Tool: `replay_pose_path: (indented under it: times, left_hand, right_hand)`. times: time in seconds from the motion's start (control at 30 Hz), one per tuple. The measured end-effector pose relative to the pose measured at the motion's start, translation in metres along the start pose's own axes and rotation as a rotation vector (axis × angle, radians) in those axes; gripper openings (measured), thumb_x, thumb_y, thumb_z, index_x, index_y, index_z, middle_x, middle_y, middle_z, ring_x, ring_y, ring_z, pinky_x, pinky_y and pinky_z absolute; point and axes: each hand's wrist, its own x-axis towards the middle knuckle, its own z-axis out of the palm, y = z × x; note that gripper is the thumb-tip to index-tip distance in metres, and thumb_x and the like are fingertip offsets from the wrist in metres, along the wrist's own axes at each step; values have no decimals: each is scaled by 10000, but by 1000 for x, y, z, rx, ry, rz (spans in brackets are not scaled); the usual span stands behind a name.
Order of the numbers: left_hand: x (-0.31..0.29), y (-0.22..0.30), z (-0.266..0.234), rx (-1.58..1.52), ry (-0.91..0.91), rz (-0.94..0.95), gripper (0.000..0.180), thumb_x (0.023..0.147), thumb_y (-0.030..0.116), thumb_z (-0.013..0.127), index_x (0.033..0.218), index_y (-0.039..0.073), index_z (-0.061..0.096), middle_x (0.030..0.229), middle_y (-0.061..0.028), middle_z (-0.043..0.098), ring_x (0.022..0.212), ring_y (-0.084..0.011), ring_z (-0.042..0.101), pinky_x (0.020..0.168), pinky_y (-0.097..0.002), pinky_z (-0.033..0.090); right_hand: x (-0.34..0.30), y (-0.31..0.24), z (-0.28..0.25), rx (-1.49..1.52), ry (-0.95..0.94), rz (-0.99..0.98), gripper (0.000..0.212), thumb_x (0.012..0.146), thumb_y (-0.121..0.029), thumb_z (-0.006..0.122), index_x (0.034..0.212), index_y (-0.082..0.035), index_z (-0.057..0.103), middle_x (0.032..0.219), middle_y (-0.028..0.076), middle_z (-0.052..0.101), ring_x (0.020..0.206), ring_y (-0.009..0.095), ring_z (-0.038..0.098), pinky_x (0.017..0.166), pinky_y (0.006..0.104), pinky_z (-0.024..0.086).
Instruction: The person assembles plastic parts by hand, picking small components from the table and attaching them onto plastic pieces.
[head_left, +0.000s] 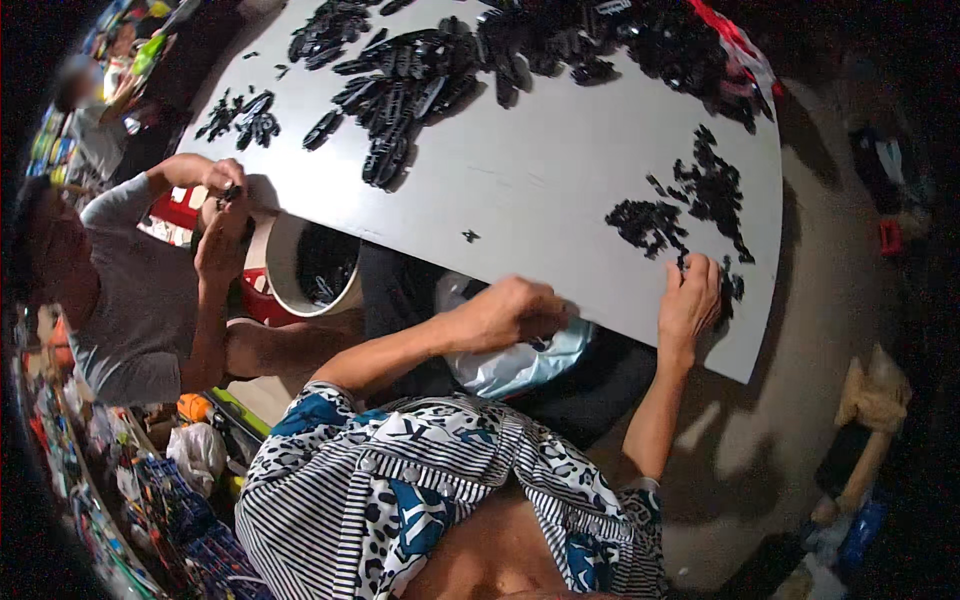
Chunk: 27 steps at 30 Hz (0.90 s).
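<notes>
My left hand [518, 314] is closed, its fingers curled down at the table's front edge, above a pale plastic bag [530, 365] on my lap. A bit of something dark shows beneath the fingers, too small and blurred to name. At the right, my right hand [690, 300] rests on the white table [520, 220], thumb and fingertips drawn together on a small black plastic part [683, 262]. Just beyond it lie loose heaps of such small black parts [645, 225]. A single small black piece [470, 236] lies alone near the front edge.
Large piles of longer black plastic pieces [400, 95] cover the table's far side. To my left, a co-worker [140, 290] handles a small dark piece with both hands. Between us stands a white bucket [285, 280] holding black parts. A red bag [735, 40] hangs at the far right edge.
</notes>
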Motion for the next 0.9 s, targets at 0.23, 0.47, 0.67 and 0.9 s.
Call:
replay_pose_path:
  times: [0.23,0.47,0.67,0.9]
  left_hand:
    - [50,-71,-116,700,970,123,201,722,83,662,908,105,591,785,-112,562,719,-305,579,599,-404,446]
    - [88,-120,-175,1272,1001,-121,141,759,111,581,894,71,569,850,-144,514,771,-302,571,603,-394,469]
    - [95,-114,-174,1130,960,-192,145,810,116,508,944,74,546,869,-152,507,769,-328,568,616,-419,464]
    - [73,-75,-159,-15,847,25,275,701,-46,643,949,32,552,786,-71,623,704,-169,583,605,-292,448]
  right_hand:
    - [2,-11,-5,-74,-30,-24,170,780,-101,647,874,-37,520,898,112,544,834,321,546,697,413,428]
    - [-9,9,4,247,88,7,104,839,-69,588,925,-21,553,806,78,585,722,241,587,601,326,447]
    - [-15,3,-14,1389,-143,378,108,843,-42,557,932,3,600,692,63,581,567,103,527,507,237,438]
    - [-22,1,-10,1716,-223,446,225,755,-17,658,959,-28,563,710,61,599,554,120,550,483,251,457]
